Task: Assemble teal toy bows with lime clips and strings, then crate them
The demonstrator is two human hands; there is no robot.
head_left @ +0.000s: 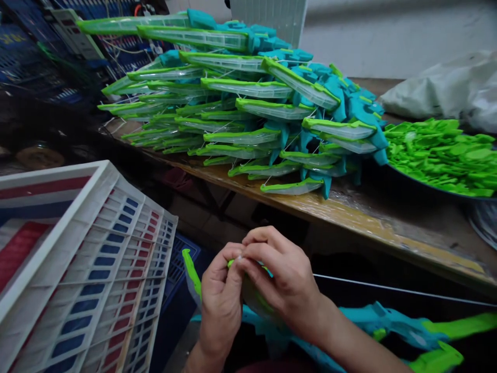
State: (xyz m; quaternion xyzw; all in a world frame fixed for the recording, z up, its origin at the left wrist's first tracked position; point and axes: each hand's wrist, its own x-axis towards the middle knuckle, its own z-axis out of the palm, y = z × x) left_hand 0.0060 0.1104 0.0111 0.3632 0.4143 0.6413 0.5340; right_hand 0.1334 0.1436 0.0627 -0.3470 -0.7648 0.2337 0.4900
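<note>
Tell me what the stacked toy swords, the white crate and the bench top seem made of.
Toy swords: moulded plastic, glossy; clear blades with green edges, teal hilts. Held sword, gripped by left hand and right hand: same. White crate: stiff plastic, matt, moulded lattice walls. Bench top: probably wood, worn, with a shiny scuffed coating or film.

A worn wooden workbench [349, 212] stands before a pale wall [388, 36].

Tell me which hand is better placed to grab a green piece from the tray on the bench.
Probably the right hand: the tray of green pieces lies on its side of the bench, while the left hand grips the toy sword.
</note>
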